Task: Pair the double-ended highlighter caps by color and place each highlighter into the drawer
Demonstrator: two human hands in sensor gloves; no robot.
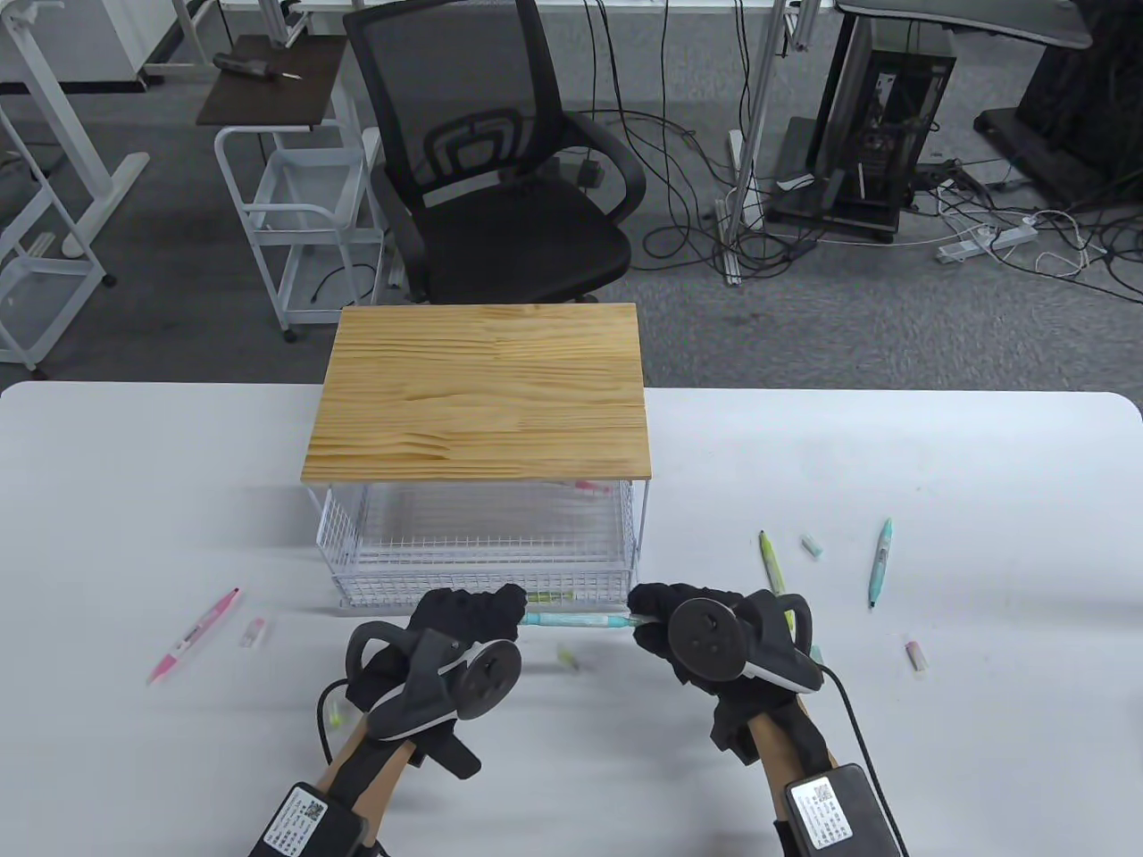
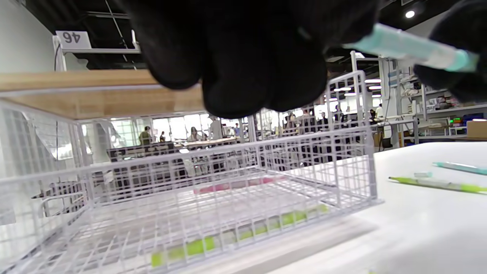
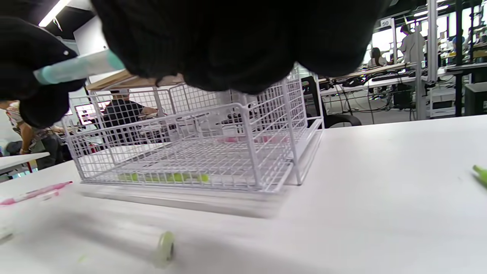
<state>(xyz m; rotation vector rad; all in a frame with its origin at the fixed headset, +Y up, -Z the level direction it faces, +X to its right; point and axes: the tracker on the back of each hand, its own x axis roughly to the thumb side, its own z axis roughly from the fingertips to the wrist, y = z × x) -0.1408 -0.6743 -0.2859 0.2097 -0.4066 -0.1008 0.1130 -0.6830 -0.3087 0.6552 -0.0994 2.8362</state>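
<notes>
Both hands' fingers (image 1: 500, 607) pinch slim teal highlighter (image 1: 571, 619) above white wire-mesh drawer (image 1: 482, 585).

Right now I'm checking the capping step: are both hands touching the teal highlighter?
Touching. The table view shows the left hand and right hand each gripping one end of the teal highlighter.

white table (image 1: 982, 464), wire drawer (image 1: 482, 571), loose highlighters (image 1: 194, 636)

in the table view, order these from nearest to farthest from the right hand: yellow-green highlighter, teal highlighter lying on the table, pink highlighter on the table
1. Yellow-green highlighter, just behind the right hand.
2. Teal highlighter on the table, farther out to the right.
3. Pink highlighter on the table, far off on the left side.
</notes>
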